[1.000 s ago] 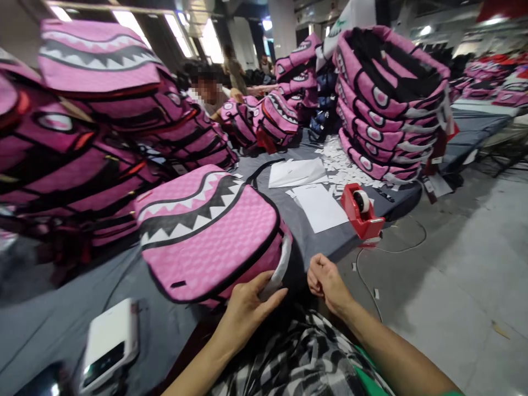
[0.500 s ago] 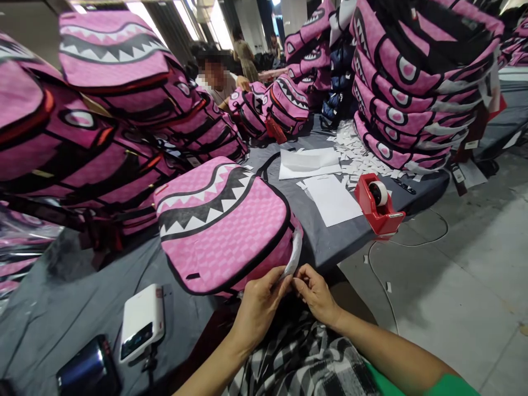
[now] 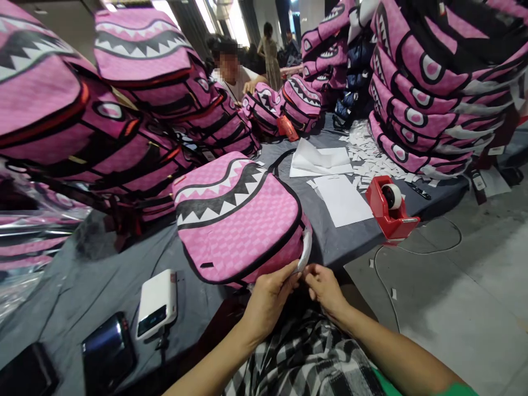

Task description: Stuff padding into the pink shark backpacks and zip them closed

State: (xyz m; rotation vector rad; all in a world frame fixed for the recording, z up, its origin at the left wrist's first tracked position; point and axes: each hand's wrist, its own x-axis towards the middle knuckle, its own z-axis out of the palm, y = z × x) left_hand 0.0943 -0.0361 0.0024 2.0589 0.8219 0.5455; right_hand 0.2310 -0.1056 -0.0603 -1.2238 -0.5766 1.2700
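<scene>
A pink checkered backpack [image 3: 247,214] with a black-and-white zigzag tooth band lies on its back at the table's near edge. White wrapping covers its handle [image 3: 306,247], which curves out from the side closest to me. My left hand [image 3: 270,297] is closed around the lower end of that wrapped handle, thumb and fingers pressed together. Just to its right, my right hand [image 3: 328,289] has its fingertips pinched together near the same end. Whatever is between those fingertips is too small to make out.
A red tape dispenser [image 3: 390,209], white paper sheets [image 3: 344,201] and scattered white slips [image 3: 367,154] lie to the right. Stacked pink backpacks [image 3: 416,99] rise behind them, with more [image 3: 140,60] at left. A white power bank [image 3: 157,302] sits near left. A co-worker [image 3: 235,71] is across the table.
The view has shifted, so everything sits a little further right in the picture. My right hand's fingertips have drawn slightly away from my left, which still grips the wrapped handle.
</scene>
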